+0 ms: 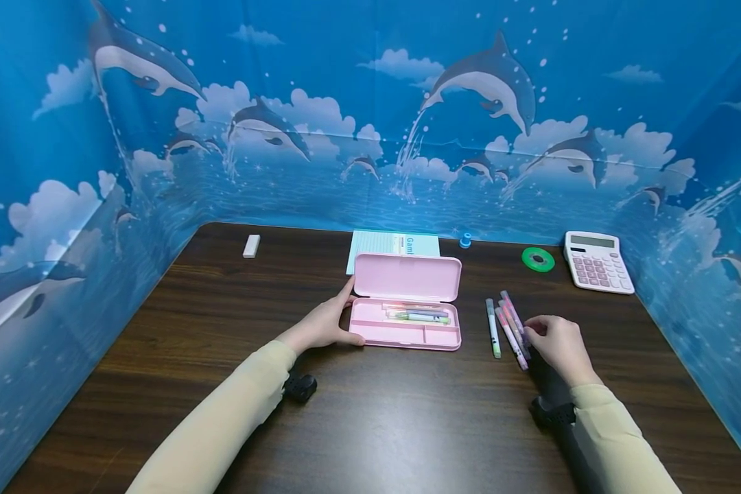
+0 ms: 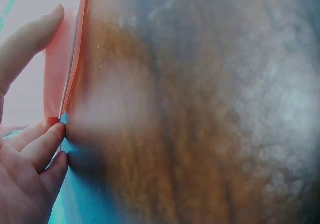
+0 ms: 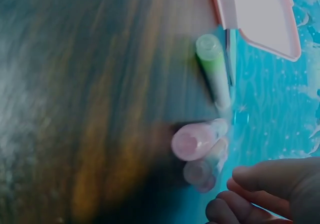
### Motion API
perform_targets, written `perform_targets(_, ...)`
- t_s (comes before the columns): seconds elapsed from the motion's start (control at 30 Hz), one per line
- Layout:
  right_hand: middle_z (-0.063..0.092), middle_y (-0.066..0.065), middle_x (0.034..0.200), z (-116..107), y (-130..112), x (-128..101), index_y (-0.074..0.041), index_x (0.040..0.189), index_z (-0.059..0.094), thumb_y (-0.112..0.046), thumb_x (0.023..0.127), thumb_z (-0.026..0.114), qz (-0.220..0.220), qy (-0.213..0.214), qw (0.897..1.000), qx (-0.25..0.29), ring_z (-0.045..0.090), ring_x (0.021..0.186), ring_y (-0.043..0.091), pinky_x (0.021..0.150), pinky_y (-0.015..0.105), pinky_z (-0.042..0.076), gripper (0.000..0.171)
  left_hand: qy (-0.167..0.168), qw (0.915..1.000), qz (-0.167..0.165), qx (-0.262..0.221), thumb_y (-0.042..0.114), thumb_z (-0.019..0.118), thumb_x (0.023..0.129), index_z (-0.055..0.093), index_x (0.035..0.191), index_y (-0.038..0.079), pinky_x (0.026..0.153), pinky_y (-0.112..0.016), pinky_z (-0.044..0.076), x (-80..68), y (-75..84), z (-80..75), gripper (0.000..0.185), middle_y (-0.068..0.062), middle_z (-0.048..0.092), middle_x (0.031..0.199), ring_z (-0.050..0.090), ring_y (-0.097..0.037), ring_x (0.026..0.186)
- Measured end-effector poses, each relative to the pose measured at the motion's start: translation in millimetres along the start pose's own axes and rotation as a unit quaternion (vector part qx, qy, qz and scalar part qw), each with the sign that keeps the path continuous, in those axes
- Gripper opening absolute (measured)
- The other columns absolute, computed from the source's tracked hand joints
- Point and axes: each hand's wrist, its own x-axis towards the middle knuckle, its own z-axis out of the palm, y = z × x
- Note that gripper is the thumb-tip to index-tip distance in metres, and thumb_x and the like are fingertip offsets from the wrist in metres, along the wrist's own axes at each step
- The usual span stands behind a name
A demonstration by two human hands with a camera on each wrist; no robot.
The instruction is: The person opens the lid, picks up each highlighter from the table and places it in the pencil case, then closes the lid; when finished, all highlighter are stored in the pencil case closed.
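Dolphin-printed blue walls surround a dark wooden desk (image 1: pixel 222 329); the left hand (image 1: pixel 325 324) rests with relaxed fingers against an open pink pencil case (image 1: pixel 405 320). The right hand (image 1: pixel 558 345), fingers curled, touches loose pens (image 1: pixel 511 328) right of the case; picking one cleanly probably means pinching mid-barrel. Calculator (image 1: pixel 597 261), green tape roll (image 1: pixel 538 259) and eraser (image 1: pixel 251 245) lie well apart, obstructing nothing.

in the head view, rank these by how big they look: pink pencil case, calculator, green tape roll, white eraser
1. pink pencil case, open
2. calculator
3. green tape roll
4. white eraser

The tape roll and the eraser look close in size; that order is unsure.
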Motion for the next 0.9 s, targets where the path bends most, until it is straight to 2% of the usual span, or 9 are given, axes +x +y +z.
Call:
perform_targets(0.33,0.067,0.020,0.085,3.0,6.8,1.7,0.007,0.094,0.069,-0.013,0.087,0.065,0.024,-0.032,0.999,-0.003,0.055,0.073,0.026,0.066,0.040,0.048,0.022,0.001,1.0000,-0.001,-0.001,0.043,0.082,0.070,-0.008,0.153,0.016,0.111,-0.045,0.028,-1.4,0.3,-0.4,0.126,-0.014,0.039,0.148,0.035,-0.025,0.137)
perform_targets(0.63,0.069,0.019,0.081,3.7,6.3,3.8,0.009,0.090,0.069,-0.013,0.084,0.066,0.021,-0.022,1.000,-0.003,0.057,0.071,0.025,0.063,0.036,0.046,0.023,-0.001,1.0000,-0.002,-0.002,0.042,0.083,0.070,-0.008,0.153,0.016,0.111,-0.045,0.028,-1.4,-0.1,-0.6,0.126,-0.013,0.039,0.148,0.035,-0.025,0.137)
perform_targets(0.9,0.068,0.020,0.082,3.1,4.0,4.6,0.010,0.090,0.069,-0.012,0.084,0.066,0.031,-0.029,0.999,-0.005,0.058,0.072,0.027,0.068,0.043,0.049,0.023,0.002,1.0000,-0.004,-0.001,0.043,0.082,0.071,-0.008,0.153,0.018,0.111,-0.045,0.027,-0.5,-1.1,0.9,0.125,-0.012,0.039,0.148,0.035,-0.024,0.137)
